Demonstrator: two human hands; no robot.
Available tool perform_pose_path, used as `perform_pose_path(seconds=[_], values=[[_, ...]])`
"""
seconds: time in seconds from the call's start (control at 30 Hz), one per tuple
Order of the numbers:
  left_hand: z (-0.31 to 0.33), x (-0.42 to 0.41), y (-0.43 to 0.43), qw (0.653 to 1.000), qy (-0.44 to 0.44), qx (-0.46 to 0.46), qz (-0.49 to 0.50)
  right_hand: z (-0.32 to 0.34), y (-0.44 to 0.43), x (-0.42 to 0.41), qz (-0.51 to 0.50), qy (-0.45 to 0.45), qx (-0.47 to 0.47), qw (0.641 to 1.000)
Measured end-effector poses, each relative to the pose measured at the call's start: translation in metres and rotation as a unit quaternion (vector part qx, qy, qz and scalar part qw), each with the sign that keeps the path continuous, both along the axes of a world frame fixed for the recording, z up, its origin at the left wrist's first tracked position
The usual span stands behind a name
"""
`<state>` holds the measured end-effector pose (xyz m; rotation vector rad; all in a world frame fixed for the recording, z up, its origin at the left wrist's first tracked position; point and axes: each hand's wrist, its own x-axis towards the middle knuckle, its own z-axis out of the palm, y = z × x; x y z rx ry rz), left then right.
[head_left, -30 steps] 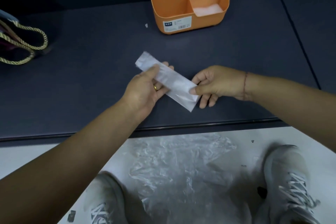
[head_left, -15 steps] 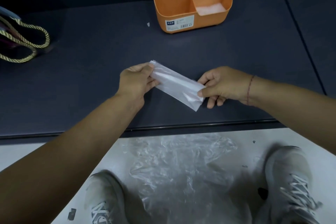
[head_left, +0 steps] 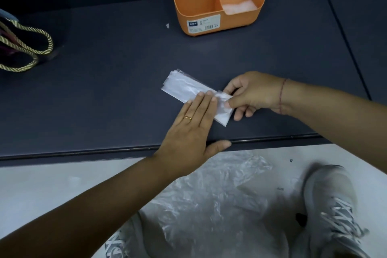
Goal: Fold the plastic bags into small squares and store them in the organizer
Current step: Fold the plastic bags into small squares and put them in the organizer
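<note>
The folded plastic bag [head_left: 184,88] lies as a long narrow strip on the dark table [head_left: 94,94], slanting from upper left to lower right, well short of the orange organizer [head_left: 201,4] standing at the far side. The left hand [head_left: 188,134] lies flat, its fingers [head_left: 204,107] straight and pressed together on the middle of the strip. The right hand [head_left: 256,94] pinches the near end between thumb and forefinger, with that end lifted slightly.

The step in hand looks like the cross-fold that turns the strip into a square. To do it well, the left fingertips should serve as the crease line while the right hand carries its end over them and lines up the long edges before pressing. Thin film traps air and springs back, so a firm swipe along the fold would help.

The organizer has at least 3 compartments in view. The small front-right 1 holds pale folded plastic, and the rear ones show clear plastic at their tops. The large front-left section shows only its orange walls. More crumpled clear plastic [head_left: 219,195] lies on the floor.
</note>
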<state>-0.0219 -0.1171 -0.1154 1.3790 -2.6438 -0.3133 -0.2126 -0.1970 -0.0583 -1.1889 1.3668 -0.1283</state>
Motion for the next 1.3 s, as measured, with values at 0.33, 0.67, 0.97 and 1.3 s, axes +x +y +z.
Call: perform_pose_path(seconds=[0.33,0.67,0.97,1.3], values=[[-0.001,0.009,-0.003,0.995,-0.076,-0.024,-0.060,-0.005,0.016,-0.012,-0.075,-0.013,-0.087,0.993],[0.001,0.011,-0.006,0.992,-0.093,-0.029,-0.085,-0.012,0.019,-0.012,0.058,0.211,-0.264,0.939],[0.001,0.014,-0.006,0.992,-0.084,-0.015,-0.091,-0.011,0.026,-0.012,0.054,0.209,-0.279,0.936],[-0.001,0.019,-0.006,0.991,-0.073,-0.008,-0.110,0.001,0.028,0.000,-0.059,0.047,-0.129,0.989]])
